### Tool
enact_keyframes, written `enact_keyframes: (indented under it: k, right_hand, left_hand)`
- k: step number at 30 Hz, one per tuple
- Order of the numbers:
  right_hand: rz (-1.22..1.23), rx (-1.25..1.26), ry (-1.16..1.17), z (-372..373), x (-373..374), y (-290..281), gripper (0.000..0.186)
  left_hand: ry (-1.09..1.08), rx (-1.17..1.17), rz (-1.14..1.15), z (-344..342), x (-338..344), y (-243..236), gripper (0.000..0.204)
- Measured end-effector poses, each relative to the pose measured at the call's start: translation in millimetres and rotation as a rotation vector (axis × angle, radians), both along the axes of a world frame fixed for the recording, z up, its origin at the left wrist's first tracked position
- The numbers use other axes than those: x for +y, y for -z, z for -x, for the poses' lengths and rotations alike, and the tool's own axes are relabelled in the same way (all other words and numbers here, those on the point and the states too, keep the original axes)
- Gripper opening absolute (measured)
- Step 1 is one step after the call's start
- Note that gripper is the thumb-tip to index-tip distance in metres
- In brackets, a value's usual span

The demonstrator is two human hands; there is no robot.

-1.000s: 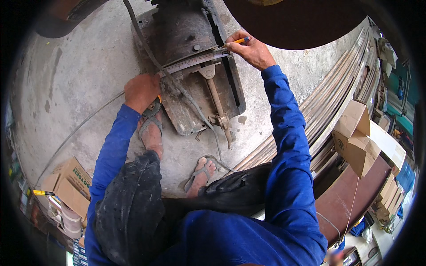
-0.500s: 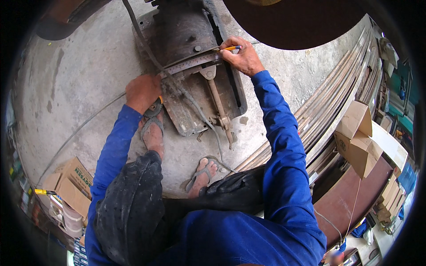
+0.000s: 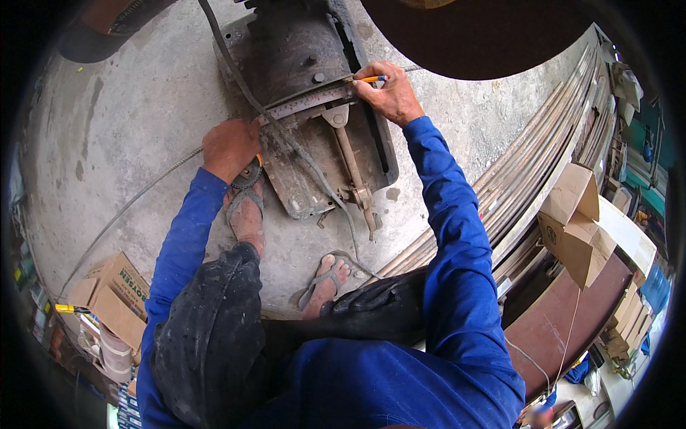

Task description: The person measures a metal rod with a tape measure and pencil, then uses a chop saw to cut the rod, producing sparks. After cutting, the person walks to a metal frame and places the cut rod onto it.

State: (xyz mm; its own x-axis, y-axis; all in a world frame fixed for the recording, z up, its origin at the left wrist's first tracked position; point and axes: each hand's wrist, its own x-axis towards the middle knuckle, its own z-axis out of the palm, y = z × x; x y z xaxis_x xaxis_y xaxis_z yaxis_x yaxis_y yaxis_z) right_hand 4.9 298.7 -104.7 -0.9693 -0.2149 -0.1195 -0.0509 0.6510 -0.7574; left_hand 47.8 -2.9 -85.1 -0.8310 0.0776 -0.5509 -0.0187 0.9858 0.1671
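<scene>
My right hand (image 3: 391, 91) pinches a yellow pencil (image 3: 373, 79), its tip by the right end of a narrow measuring strip (image 3: 307, 104). My left hand (image 3: 230, 149) is curled closed around the strip's left end, back upward. The strip crosses a worn metal machine (image 3: 289, 61) on the concrete floor (image 3: 136, 129), and a grey cable (image 3: 232, 64) passes over it. Just below my left hand, near my foot, is a dark round disc (image 3: 248, 174). Farther right lie long pipes (image 3: 518, 164); cardboard boxes stand near left (image 3: 118, 297) and right.
</scene>
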Motion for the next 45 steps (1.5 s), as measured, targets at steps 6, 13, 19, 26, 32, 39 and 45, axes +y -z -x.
enact_keyframes:
  k: [6,13,19,26,32,39,45]
  right_hand:
    - [-0.026,0.055,-0.018,-0.8,-1.3,1.9,0.021]
    - [-0.009,0.048,-0.03,-1.1,-0.2,6.0,0.02]
    - [-0.019,0.105,-0.044,-2.9,1.5,11.2,0.018]
    - [-0.073,0.133,-0.105,-5.6,1.4,8.5,0.019]
    - [0.129,0.021,0.0,-5.5,3.4,1.5,0.017]
    - [0.04,0.141,-0.035,-6.3,0.8,9.8,0.017]
    - [0.012,0.17,-0.043,-7.0,2.6,12.0,0.017]
  left_hand:
    - [-0.013,-0.011,-0.005,0.7,0.3,-1.0,0.051]
    - [0.013,0.016,0.009,-0.5,-0.6,2.7,0.05]
    - [-0.004,0.029,-0.009,-1.6,-1.4,4.4,0.048]
    - [0.008,-0.004,-0.001,0.4,-0.2,1.1,0.047]
    - [0.139,-0.007,-0.074,-8.9,-13.5,3.8,0.044]
    - [0.162,-0.001,-0.17,-32.9,-36.1,5.9,0.041]
    - [0.17,0.022,-0.272,-26.9,-39.5,7.6,0.037]
